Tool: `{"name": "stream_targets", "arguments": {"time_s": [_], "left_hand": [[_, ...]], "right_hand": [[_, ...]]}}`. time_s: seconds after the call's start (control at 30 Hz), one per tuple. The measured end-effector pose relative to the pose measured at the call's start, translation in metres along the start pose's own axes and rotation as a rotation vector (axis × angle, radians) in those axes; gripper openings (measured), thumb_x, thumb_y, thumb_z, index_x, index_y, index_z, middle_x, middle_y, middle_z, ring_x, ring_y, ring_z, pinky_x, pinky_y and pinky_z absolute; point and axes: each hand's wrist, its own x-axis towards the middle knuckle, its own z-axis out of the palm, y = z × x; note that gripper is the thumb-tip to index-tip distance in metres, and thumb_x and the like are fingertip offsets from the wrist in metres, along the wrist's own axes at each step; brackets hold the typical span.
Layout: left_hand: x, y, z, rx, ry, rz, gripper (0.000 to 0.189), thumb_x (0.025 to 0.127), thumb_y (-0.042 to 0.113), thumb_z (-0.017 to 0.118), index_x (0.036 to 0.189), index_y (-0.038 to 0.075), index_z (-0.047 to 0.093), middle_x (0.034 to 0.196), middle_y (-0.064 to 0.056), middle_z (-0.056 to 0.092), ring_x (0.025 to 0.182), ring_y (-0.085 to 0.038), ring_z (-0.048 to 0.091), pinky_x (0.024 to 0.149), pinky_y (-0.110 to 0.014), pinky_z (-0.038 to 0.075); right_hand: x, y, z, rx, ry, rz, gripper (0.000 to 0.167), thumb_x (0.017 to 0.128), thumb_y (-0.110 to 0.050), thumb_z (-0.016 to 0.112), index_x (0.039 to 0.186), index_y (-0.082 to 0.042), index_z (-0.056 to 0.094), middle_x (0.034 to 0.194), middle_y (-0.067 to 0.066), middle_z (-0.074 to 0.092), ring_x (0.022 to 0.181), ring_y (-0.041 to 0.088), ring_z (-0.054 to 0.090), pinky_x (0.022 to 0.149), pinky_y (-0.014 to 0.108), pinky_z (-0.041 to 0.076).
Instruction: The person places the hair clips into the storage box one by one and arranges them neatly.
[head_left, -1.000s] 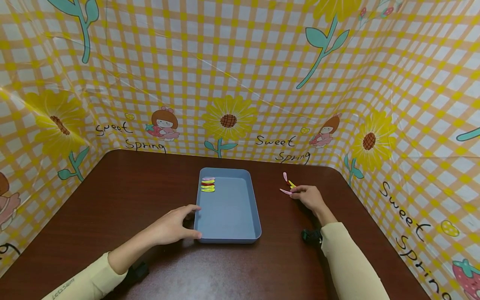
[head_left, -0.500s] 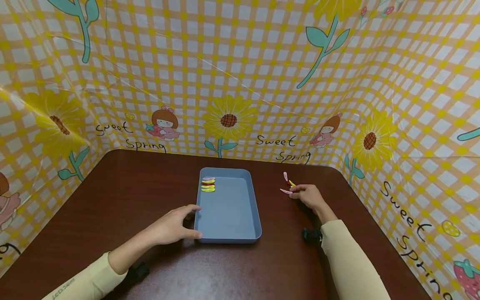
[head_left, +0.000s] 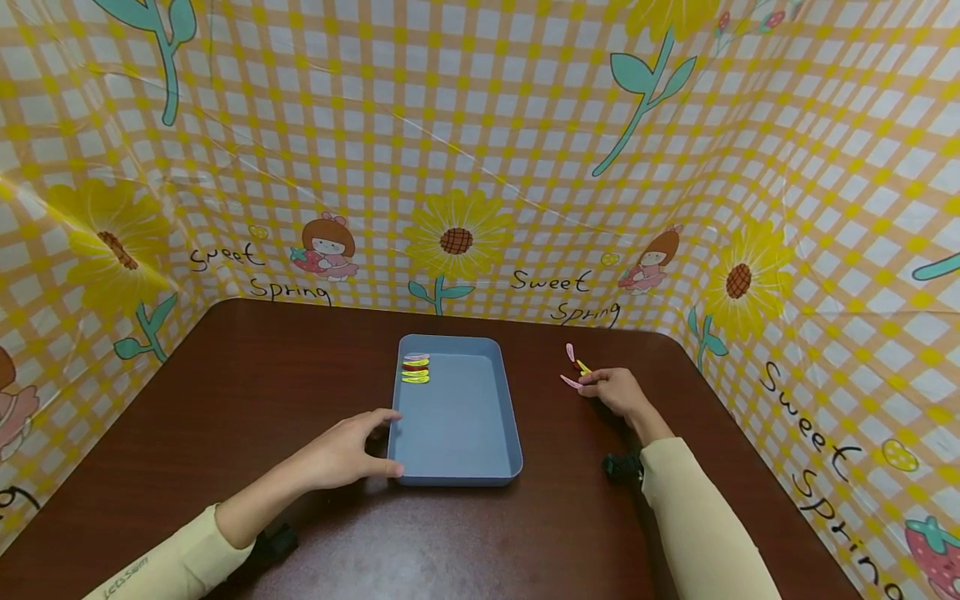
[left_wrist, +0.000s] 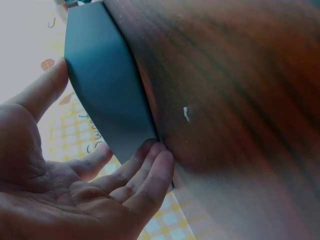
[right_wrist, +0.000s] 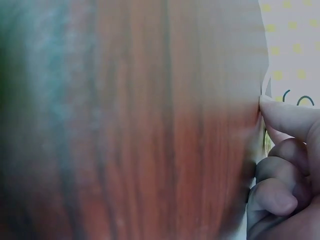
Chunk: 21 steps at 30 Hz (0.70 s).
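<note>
My left hand [head_left: 341, 454] rests against the left side of a blue-grey tray [head_left: 457, 481], thumb at the near corner and fingers spread along the wall. In the left wrist view its fingertips [left_wrist: 162, 155] touch the tray's outer wall [left_wrist: 102, 65] near the table. Several hair clips [head_left: 416, 377], pink, red and yellow, lie in a column in the tray's far left corner. To the right of the tray, my right hand [head_left: 618, 392] pinches a pink hair clip [head_left: 570, 382] between thumb and finger, low over the table. The right wrist view mostly hides that clip.
Just beyond the right hand lie a second pink clip [head_left: 570, 352], a yellow clip [head_left: 583, 367] and a bit of red. A dark wooden table [head_left: 300, 358] carries everything. Checked, flower-printed cloth [head_left: 480, 125] walls off the back and both sides.
The right hand stays nearly in place, and the pink clip at its fingertips has tilted slightly. The left hand and the tray have not moved.
</note>
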Motion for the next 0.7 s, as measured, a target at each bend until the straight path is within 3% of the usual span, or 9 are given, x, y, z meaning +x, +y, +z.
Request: {"name": "stream_targets", "arguments": {"time_s": [0.1,0.33,0.47,0.57,0.63,0.7], "left_hand": [[0.0,0.0002,0.0002,-0.002,-0.001,0.0,0.078,0.082,0.041,0.084,0.146,0.009,0.05,0.147,-0.013,0.053,0.131,-0.034,0.053,0.104,-0.058,0.044],[0.0,0.0003,0.0003,0.004,-0.002,0.0,0.078,0.082,0.041,0.083,0.145,0.01,0.05,0.147,-0.013,0.053,0.132,-0.034,0.052,0.105,-0.058,0.043],[-0.0001,0.0002,-0.0002,0.004,-0.002,0.0,0.078,0.082,0.041,0.083,0.146,0.01,0.051,0.147,-0.013,0.053,0.132,-0.034,0.052,0.105,-0.058,0.043],[0.0002,-0.0004,0.0,0.005,-0.002,0.0,0.078,0.082,0.041,0.083,0.145,0.011,0.051,0.147,-0.013,0.053,0.132,-0.034,0.052,0.105,-0.058,0.043],[0.0008,-0.0011,0.0004,0.01,0.002,-0.001,0.077,0.081,0.041,0.084,0.145,0.011,0.051,0.147,-0.012,0.053,0.133,-0.034,0.052,0.105,-0.058,0.043],[0.0013,-0.0017,0.0008,0.015,0.007,-0.003,0.077,0.081,0.041,0.084,0.144,0.012,0.052,0.146,-0.012,0.054,0.133,-0.033,0.052,0.105,-0.058,0.043]], "right_hand": [[0.0,0.0014,0.0005,-0.016,0.004,-0.004,0.027,0.091,-0.019,0.073,0.112,-0.002,0.074,0.118,0.016,0.061,0.057,0.013,0.037,0.051,0.028,0.032],[-0.0038,0.0005,-0.0017,0.028,0.004,0.01,0.033,0.088,-0.019,0.076,0.115,0.0,0.073,0.084,0.005,0.058,0.045,0.01,0.028,0.044,0.026,0.028],[-0.0045,-0.0006,-0.0012,0.028,-0.003,0.022,0.033,0.089,-0.019,0.075,0.116,-0.001,0.072,0.092,0.007,0.061,0.046,0.01,0.028,0.045,0.026,0.029],[-0.0051,-0.0018,0.0002,-0.012,-0.009,0.002,0.03,0.091,-0.019,0.073,0.115,-0.001,0.073,0.115,0.016,0.063,0.063,0.015,0.043,0.056,0.028,0.036],[-0.0055,-0.0025,0.0011,-0.034,-0.011,-0.013,0.029,0.093,-0.019,0.072,0.115,0.0,0.073,0.127,0.02,0.061,0.085,0.021,0.053,0.069,0.03,0.041],[-0.0066,-0.0035,0.0016,-0.047,-0.017,-0.031,0.029,0.094,-0.018,0.07,0.115,0.001,0.072,0.134,0.023,0.058,0.108,0.027,0.052,0.083,0.034,0.042]]}}
